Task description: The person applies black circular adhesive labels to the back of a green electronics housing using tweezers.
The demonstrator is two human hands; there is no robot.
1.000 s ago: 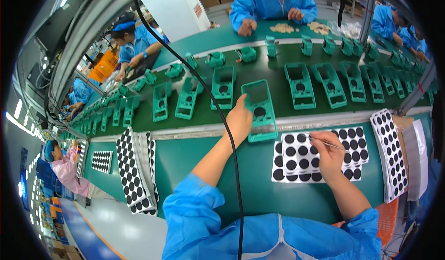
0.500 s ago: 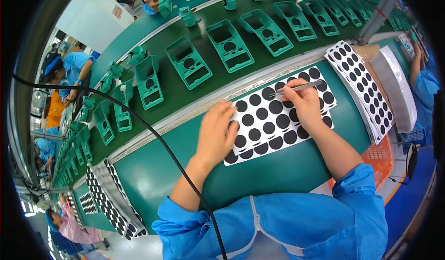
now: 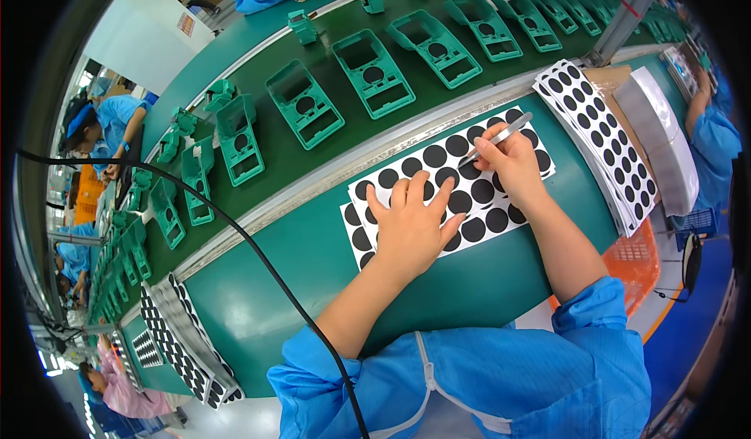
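On the green bench lies a white sheet with rows of round black stickers point(image 3: 434, 156). Another such sheet point(image 3: 361, 239) is partly under it and sticks out at the left and along the near side. My left hand point(image 3: 413, 226) rests on the upper sheet, fingers spread and nothing in them. Metal tweezers point(image 3: 513, 128) are pinched in my right hand point(image 3: 510, 165), slanting down to the left. Their tips meet the sheet by a black sticker near its middle; whether they grip its edge cannot be made out.
Past a metal rail, green plastic housings point(image 3: 374, 75) stand along a dark green conveyor. Dotted sheets are stacked at right point(image 3: 598, 134) and left point(image 3: 184, 345). An orange basket point(image 3: 637, 267) is below the bench's right end. A black cable point(image 3: 262, 251) crosses the view. Co-workers sit around.
My left hand has come from the sheet's left edge onto its surface, fingers spreading. The tweezers are tilted more steeply. The upper sheet has shifted, baring more of the lower one at left.
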